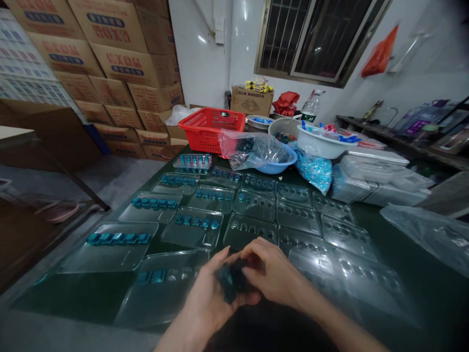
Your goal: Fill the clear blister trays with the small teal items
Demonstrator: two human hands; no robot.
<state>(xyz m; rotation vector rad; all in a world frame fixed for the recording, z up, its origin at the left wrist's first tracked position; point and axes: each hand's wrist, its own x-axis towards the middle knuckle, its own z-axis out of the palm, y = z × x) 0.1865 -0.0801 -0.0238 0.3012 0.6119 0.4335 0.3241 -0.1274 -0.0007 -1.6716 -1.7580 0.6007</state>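
Observation:
Close to my body, my left hand (210, 296) is cupped around a small cluster of dark teal pieces (231, 281), blurred by motion. Above and against them, my right hand (273, 269) has its fingertips drawn together at the cluster; what they pinch is hidden. Just left of my hands lies a clear plastic tray (146, 303) with two teal blocks (158, 276) in its row of slots. Further left, another clear tray (106, 259) has a full row of shiny teal blocks (117, 238). Beyond my fingers lies a tray (251, 230) with unfilled slots.
More clear trays cover the dark green table (84, 293). At the back stand a red basket (212, 127), a blue basin (276, 166) under clear plastic, a white basin (322, 144) and stacked clear containers (377, 171). A plastic bag (432, 234) lies right. Cardboard boxes (128, 63) rise behind.

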